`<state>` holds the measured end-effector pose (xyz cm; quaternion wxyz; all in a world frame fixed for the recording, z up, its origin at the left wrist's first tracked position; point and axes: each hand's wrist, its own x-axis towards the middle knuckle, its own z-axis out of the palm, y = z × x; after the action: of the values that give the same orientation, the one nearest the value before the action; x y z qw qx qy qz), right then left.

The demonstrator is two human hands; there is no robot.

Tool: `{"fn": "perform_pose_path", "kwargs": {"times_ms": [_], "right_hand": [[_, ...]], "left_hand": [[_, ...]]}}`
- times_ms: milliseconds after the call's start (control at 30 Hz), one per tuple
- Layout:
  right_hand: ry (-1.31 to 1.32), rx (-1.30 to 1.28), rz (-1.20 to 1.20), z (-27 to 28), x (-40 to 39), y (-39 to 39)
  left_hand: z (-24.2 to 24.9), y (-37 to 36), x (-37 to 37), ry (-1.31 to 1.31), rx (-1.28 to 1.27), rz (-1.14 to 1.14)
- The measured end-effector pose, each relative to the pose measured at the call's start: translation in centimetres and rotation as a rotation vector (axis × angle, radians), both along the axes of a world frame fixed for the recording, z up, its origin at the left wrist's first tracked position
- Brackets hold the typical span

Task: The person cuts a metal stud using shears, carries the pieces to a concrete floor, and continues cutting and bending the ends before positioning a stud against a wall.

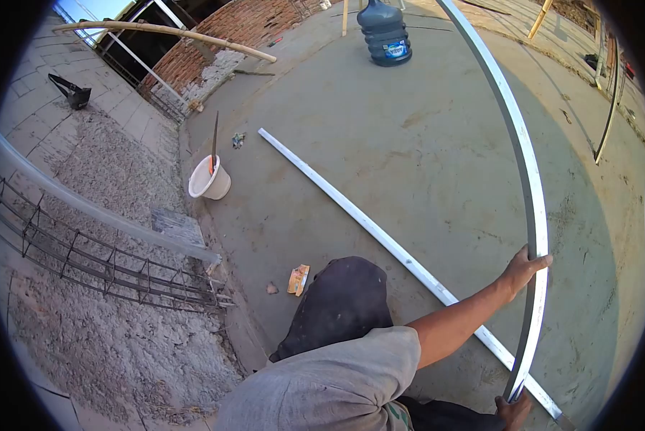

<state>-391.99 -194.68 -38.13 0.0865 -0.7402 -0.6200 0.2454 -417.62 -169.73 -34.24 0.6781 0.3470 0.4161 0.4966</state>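
I am holding a long metal bar (pixel 530 187) with both hands. My left hand (pixel 525 269) is gripping it partway up, the fingers wrapped around the bar and the thumb on the near side. My right hand (pixel 512 411) is at the lower end of the bar, near the bottom edge of the view; it is touching the bar, but I cannot tell if its fingers are closing around it, because only part of the hand is showing. The bar is running away from me, its long axis going from my right hand up past my left hand toward the far side of the concrete floor (pixel 423 158). Its low end is crossing over a white strip (pixel 380 233) lying flat on the floor. A bucket (pixel 209 179) is standing well apart, at the left edge of the floor.
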Motion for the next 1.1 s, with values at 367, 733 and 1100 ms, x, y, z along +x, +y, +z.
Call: {"fn": "perform_pose_path", "kwargs": {"times_ms": [367,733,1100], "right_hand": [[0.353,-0.080,-0.101,-1.5,-9.4,8.3],[0.269,-0.103,-0.099,-6.3,-13.4,19.6],[0.230,-0.171,-0.008,-6.6,-14.2,20.9]], "left_hand": [[-6.1,-3.1,0.4,-0.023,-0.100,-0.098],[-11.8,-9.1,-1.2,0.234,-0.250,-0.123],[-15.1,-13.7,0.8,0.406,-0.408,-0.071]]}}
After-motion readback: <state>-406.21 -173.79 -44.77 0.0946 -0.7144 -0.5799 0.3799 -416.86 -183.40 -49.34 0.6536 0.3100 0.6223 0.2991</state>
